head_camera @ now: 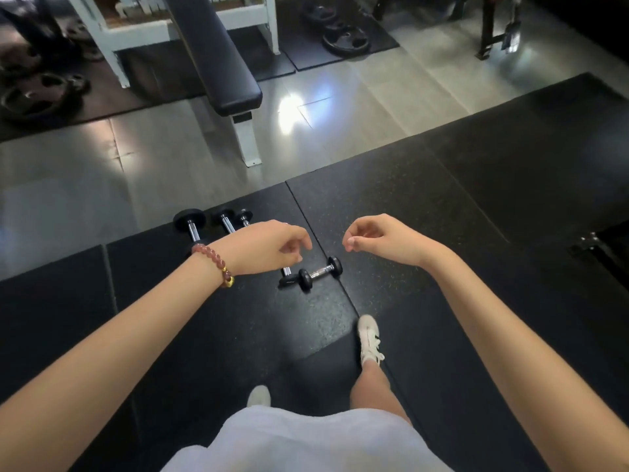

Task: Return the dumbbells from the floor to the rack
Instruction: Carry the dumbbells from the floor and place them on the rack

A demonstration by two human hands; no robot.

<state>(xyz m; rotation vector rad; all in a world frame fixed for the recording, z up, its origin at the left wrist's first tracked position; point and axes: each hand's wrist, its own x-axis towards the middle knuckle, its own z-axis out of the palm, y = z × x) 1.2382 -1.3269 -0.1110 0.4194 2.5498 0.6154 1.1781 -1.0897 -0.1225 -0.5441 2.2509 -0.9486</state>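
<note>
Several small black dumbbells with chrome handles lie on the black rubber mat. One small dumbbell (320, 271) lies just ahead of my feet, and another dumbbell (285, 278) beside it is mostly hidden under my left hand. Three more dumbbells (193, 225) lie side by side farther left, partly behind my left wrist. My left hand (269, 246), with a bead bracelet on the wrist, hovers above them with fingers loosely curled, holding nothing. My right hand (377, 240) hangs to the right, fingers loosely curled and empty. No rack shows clearly.
A black padded bench (218, 59) on a white frame stands ahead on the grey floor. Weight plates (345, 39) lie on mats at the back and at the far left. A dark metal stand foot (592, 247) sits at the right edge.
</note>
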